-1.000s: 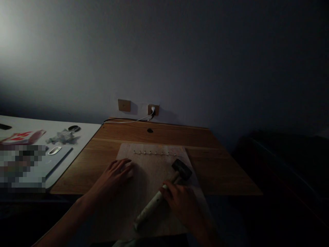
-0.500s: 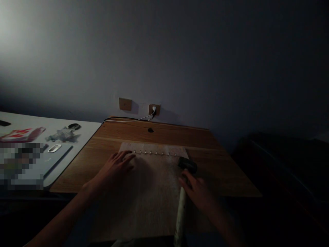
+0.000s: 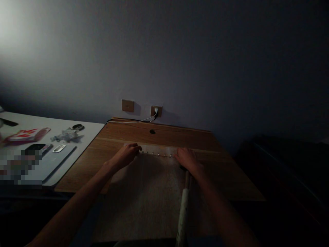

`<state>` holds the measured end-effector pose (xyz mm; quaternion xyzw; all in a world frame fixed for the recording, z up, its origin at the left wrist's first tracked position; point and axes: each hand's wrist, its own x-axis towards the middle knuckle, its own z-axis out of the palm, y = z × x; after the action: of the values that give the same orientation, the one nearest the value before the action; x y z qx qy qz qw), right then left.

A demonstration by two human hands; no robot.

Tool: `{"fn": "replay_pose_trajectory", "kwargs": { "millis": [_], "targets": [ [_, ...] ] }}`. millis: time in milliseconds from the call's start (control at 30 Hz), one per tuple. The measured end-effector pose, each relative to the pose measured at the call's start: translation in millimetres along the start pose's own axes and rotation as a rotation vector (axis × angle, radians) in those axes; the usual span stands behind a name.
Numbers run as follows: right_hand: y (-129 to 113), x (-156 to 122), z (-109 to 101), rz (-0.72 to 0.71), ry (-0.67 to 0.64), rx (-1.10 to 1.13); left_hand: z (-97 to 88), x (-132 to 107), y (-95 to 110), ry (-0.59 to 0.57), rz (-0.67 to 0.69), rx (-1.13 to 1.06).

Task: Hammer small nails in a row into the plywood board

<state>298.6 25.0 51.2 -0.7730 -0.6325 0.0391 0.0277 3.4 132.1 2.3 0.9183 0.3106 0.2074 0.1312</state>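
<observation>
Half-curled, left hand (image 3: 129, 153) and right hand (image 3: 186, 158) sit by the nails (image 3: 153, 153); can't tell if they're holding any. Press the board (image 3: 149, 192) flat.

Grips: two, left hand (image 3: 130, 151) and right hand (image 3: 186, 159)
Hammer (image 3: 182, 212): one
Board (image 3: 144, 195): one
Small metal pegs (image 3: 158, 154): six in sight
Wall plates (image 3: 128, 105): two
White plug (image 3: 156, 110): one
Tables (image 3: 84, 168): two
Red-marked packet (image 3: 28, 134): one

Wall (image 3: 195, 55): I see a white plug (image 3: 156, 110) in a socket (image 3: 160, 112).
White table (image 3: 93, 129): I note crumpled plastic (image 3: 66, 135) beside a dark disc (image 3: 78, 127).
</observation>
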Motion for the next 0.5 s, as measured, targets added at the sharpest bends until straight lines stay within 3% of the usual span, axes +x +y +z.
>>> {"fn": "replay_pose_trajectory", "kwargs": {
  "millis": [167, 367, 433, 500],
  "targets": [
    [7, 9, 3, 0.033, 0.032, 0.252, -5.7, 7, 11, 0.126, -0.087, -0.317],
    [21, 12, -5, -0.017, 0.152, 0.804, -4.8, 10, 7, 0.364, -0.565, -1.356],
    [21, 9, -8, -0.04, 0.182, 0.951, -3.8, 11, 3, 0.382, -0.702, -1.529],
    [18, 9, -10, -0.054, 0.2, 1.016, -2.2, 11, 1, 0.356, -0.761, -1.533]
  ]
}}
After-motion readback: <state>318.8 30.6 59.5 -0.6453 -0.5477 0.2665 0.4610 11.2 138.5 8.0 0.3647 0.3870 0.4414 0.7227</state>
